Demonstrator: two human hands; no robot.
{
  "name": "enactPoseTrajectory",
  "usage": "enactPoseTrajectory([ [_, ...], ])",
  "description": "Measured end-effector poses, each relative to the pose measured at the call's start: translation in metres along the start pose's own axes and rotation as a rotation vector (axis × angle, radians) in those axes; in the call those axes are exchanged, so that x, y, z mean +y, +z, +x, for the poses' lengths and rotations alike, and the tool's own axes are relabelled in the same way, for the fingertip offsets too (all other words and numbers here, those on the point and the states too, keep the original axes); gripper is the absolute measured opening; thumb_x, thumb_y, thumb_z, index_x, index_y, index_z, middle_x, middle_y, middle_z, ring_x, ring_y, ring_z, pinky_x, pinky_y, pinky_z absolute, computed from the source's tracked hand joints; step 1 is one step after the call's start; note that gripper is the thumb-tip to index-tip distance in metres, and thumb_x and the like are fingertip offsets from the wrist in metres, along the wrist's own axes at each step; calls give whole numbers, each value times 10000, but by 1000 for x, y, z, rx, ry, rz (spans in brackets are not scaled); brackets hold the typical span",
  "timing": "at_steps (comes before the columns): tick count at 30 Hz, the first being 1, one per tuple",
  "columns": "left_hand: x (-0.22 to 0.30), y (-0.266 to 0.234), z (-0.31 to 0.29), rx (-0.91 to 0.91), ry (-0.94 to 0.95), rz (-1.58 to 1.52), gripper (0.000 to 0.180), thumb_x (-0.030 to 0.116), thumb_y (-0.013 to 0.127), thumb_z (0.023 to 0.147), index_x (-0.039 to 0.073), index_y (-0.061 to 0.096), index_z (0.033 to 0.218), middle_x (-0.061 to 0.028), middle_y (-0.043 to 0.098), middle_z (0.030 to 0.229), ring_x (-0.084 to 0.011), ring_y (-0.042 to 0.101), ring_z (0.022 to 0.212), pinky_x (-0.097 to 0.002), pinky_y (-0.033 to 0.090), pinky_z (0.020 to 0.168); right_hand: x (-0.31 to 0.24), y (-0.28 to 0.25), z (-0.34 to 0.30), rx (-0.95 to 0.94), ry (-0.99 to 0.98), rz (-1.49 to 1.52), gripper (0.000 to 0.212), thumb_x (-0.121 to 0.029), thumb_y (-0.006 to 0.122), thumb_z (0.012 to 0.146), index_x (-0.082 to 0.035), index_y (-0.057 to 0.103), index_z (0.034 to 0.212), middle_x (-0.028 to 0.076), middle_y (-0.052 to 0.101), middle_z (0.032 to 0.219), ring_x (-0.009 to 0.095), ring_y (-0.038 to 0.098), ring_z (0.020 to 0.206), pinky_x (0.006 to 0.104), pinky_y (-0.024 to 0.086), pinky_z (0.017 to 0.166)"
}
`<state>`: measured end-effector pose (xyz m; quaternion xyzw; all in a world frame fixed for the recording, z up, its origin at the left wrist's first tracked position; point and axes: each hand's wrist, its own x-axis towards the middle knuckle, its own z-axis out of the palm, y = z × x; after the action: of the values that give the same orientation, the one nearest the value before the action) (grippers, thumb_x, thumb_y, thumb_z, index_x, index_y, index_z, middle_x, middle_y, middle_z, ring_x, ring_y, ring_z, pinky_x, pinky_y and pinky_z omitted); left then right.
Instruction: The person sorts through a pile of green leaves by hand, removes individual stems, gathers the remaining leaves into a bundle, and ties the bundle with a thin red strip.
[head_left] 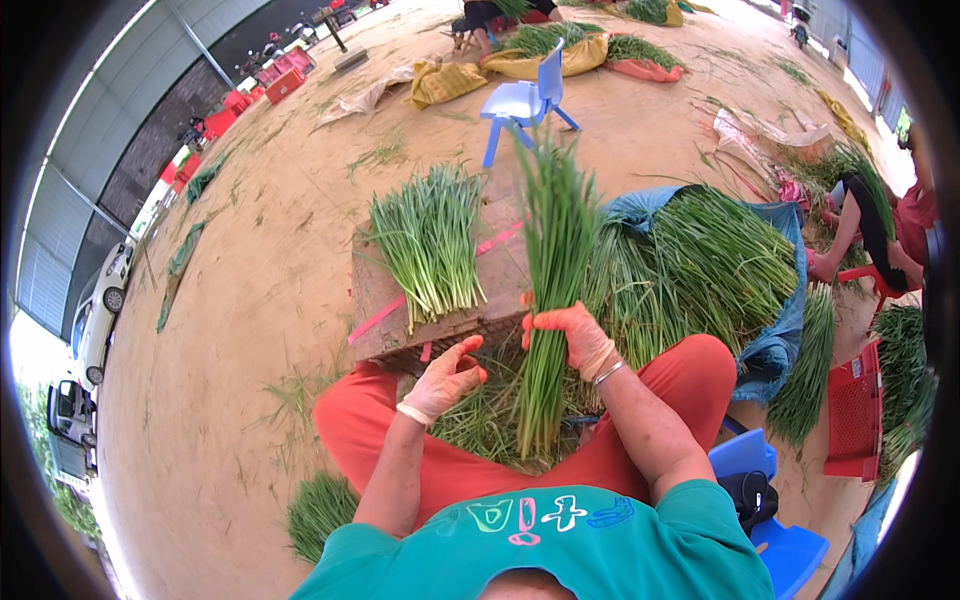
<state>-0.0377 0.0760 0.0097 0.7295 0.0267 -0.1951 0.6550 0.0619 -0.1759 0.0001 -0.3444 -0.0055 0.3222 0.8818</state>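
Green chive bundle point(548, 300), long thin stalks, stands upright over the lap; right hand point(572, 335) has a closed grip around its middle, left hand point(447, 378) is open, fingers loose, just beside the stalk bases. Wooden crate point(385, 300) in front carries a trimmed bunch point(430, 245) on top. Blue tarp point(780, 340) to the right holds a big chive pile point(690, 265).

The upright bunch of chives point(552, 290) stands in the right hand point(568, 335), just right of the board point(385, 300). A second bunch point(430, 245) lies on that board. The big heap point(700, 265) sits right of both; a small chair point(525, 100) behind; the left hand point(445, 380) before the board.
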Motion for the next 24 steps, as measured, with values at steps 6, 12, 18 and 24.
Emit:
enactPoseTrajectory([
  [6,7,46,8,-208,-36,-345,527,339,649,947,15,521,1343,-33,633,1099,-73,574,892,-240,471,769,-41,-20,3,-50,-305,377,347,-85,670,816,-43,572,1147,81,675,922,259,653,809,474,535,850],
  [12,6,33,-11,51,-96,-312,171,142,600,969,-7,645,898,-132,718,865,-54,506,524,-219,439,479,-66,-40,-9,-29,-527,403,319,-107,686,808,-55,595,1109,52,655,868,224,627,788,436,522,822],
  [18,11,20,-14,183,103,147,286,222,643,954,33,641,1169,-48,667,1038,-71,583,894,-231,491,767,-74,-34,-21,-184,-576,444,325,-129,689,800,-76,597,1108,23,605,856,197,577,779,414,506,822],
  [24,42,95,21,-24,66,-209,274,199,596,976,22,635,1181,44,642,1008,-42,561,870,-221,475,738,-65,-23,-22,-336,-543,379,370,-164,700,755,-110,592,1106,11,556,825,189,540,736,388,480,780],
])
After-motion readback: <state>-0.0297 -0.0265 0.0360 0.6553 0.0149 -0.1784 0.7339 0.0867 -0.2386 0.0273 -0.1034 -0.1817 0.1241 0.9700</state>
